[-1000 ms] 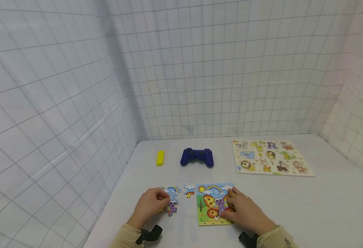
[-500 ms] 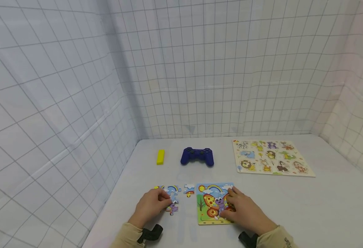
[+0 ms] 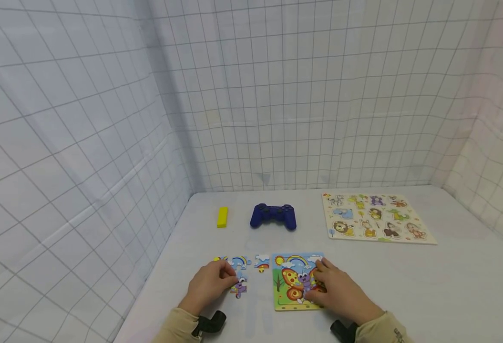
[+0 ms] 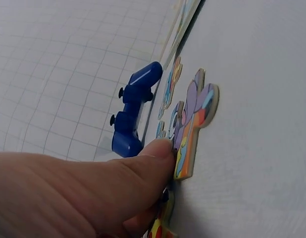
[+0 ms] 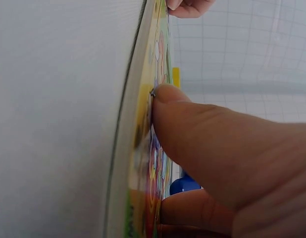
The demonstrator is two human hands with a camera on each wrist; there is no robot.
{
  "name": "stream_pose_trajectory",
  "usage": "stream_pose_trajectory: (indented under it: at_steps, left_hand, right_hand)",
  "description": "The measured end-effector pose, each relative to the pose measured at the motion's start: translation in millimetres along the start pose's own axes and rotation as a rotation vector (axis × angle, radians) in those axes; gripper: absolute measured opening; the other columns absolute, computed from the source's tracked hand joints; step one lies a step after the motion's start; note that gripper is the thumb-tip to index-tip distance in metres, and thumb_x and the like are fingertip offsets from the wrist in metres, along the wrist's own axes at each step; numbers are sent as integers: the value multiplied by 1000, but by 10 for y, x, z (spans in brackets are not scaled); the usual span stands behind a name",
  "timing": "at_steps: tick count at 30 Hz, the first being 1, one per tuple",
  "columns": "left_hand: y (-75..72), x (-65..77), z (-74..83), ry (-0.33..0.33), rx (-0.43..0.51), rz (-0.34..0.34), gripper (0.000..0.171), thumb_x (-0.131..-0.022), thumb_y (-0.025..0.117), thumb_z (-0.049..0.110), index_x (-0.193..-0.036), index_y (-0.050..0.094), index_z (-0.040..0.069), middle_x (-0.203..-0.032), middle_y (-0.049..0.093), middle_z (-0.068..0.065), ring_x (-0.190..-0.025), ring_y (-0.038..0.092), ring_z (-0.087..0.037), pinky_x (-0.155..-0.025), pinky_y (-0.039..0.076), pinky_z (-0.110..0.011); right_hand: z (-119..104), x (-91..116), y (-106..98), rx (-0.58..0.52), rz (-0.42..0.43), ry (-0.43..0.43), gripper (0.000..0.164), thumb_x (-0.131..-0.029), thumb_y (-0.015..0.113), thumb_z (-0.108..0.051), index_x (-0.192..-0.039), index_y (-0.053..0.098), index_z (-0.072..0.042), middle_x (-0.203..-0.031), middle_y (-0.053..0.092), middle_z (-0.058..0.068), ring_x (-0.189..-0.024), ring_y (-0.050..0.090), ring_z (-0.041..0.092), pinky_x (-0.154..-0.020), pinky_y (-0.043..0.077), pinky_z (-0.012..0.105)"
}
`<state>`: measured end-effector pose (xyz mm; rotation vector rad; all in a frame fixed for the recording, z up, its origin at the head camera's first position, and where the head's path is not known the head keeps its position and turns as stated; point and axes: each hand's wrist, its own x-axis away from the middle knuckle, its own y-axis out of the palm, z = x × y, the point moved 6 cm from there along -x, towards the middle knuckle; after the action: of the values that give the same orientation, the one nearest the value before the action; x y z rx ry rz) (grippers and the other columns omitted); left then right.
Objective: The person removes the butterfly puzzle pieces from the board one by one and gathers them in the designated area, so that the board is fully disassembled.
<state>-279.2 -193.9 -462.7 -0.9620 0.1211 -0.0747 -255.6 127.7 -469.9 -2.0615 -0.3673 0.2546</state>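
Note:
In the head view my left hand pinches a jigsaw puzzle piece with a purple butterfly face, flat on the white table. The left wrist view shows the thumb against that piece's edge. A rainbow puzzle piece lies just above it, and a yellow-and-blue piece is partly hidden behind my fingers. To their right lies another piece with a cloud. My right hand rests on the right side of the butterfly puzzle board, thumb and fingers spread apart on its surface, hiding part of the picture.
Further back lie a yellow block and a dark blue game controller. A wooden animal puzzle board lies at the back right. Grid-patterned white cloth walls enclose the table at the back and sides.
Since a second ago, my left hand has shifted the purple puzzle piece slightly, nearer to the rainbow piece. Little differs over the last half second. My right hand has stayed on the board.

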Motion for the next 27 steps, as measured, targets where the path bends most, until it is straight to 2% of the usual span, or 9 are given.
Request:
stream_pose_trajectory:
  at_steps: [7, 13, 16, 18, 21, 22, 23, 25, 27]
  left_hand:
    - [-20, 32, 12, -27, -35, -5, 20, -85, 84, 35, -86, 66, 25, -76, 61, 12, -69, 53, -7, -62, 41, -30]
    - [-52, 28, 35, -18, -63, 31, 21, -84, 84, 37, -89, 66, 28, -77, 61, 15, -69, 52, -7, -61, 40, -31]
    - [-108, 8, 70, -30, -75, 87, 18, -86, 82, 38, -92, 68, 29, -78, 60, 14, -65, 51, -8, -57, 39, -31]
    - [-174, 1, 133, -19, -83, 181, 15, -90, 79, 38, -94, 70, 28, -80, 60, 13, -62, 49, -7, -54, 38, -29]
    - [-210, 27, 342, 55, -65, 334, 9, -95, 75, 34, -97, 71, 26, -84, 61, 12, -61, 48, -4, -52, 38, -25]
    - [-178, 44, 442, 102, -56, 370, 7, -95, 75, 31, -97, 71, 25, -85, 62, 12, -63, 47, -3, -53, 39, -24]
    - [-111, 57, 553, 149, -44, 375, 5, -95, 75, 28, -97, 71, 25, -86, 62, 12, -64, 47, -1, -55, 40, -22]
    - [93, 66, 810, 233, 5, 301, 4, -95, 74, 23, -98, 71, 23, -88, 64, 12, -69, 50, 0, -59, 43, -20]
    - [339, 51, 1072, 302, 54, 169, 5, -96, 73, 20, -100, 71, 20, -91, 65, 10, -74, 52, 0, -65, 46, -21]
  right_hand:
    - [-26, -5, -12, 11, -7, -6, 73, -84, 79, -56, -128, 70, 1, -149, 52, 27, -147, 36, 50, -111, 36, 66]
    - [-41, -17, -29, 42, 11, -34, 73, -84, 78, -58, -127, 70, 1, -148, 53, 28, -145, 38, 50, -107, 38, 68]
    - [-42, -25, -32, 43, 7, -25, 73, -84, 78, -59, -127, 71, 0, -148, 53, 28, -146, 38, 50, -106, 38, 69]
    - [-45, -28, -27, 43, 2, -16, 73, -84, 78, -59, -126, 71, 0, -148, 53, 28, -146, 38, 50, -107, 38, 69]
    - [-48, -28, -14, 41, -1, -11, 72, -84, 78, -57, -126, 71, 1, -148, 53, 28, -146, 38, 50, -107, 38, 69]
    - [-48, -28, -11, 40, -3, -11, 72, -84, 78, -57, -126, 71, 1, -147, 53, 28, -146, 38, 50, -107, 38, 69]
    - [-46, -26, -10, 39, -4, -11, 71, -84, 79, -56, -125, 71, 1, -147, 54, 28, -145, 38, 50, -107, 38, 69]
    - [-38, -18, -6, 43, -5, -10, 70, -84, 79, -55, -124, 71, 1, -146, 54, 29, -145, 38, 50, -107, 38, 68]
    - [-31, -11, -7, 49, 3, -16, 68, -85, 80, -54, -123, 72, 2, -145, 55, 29, -144, 40, 51, -107, 39, 68]
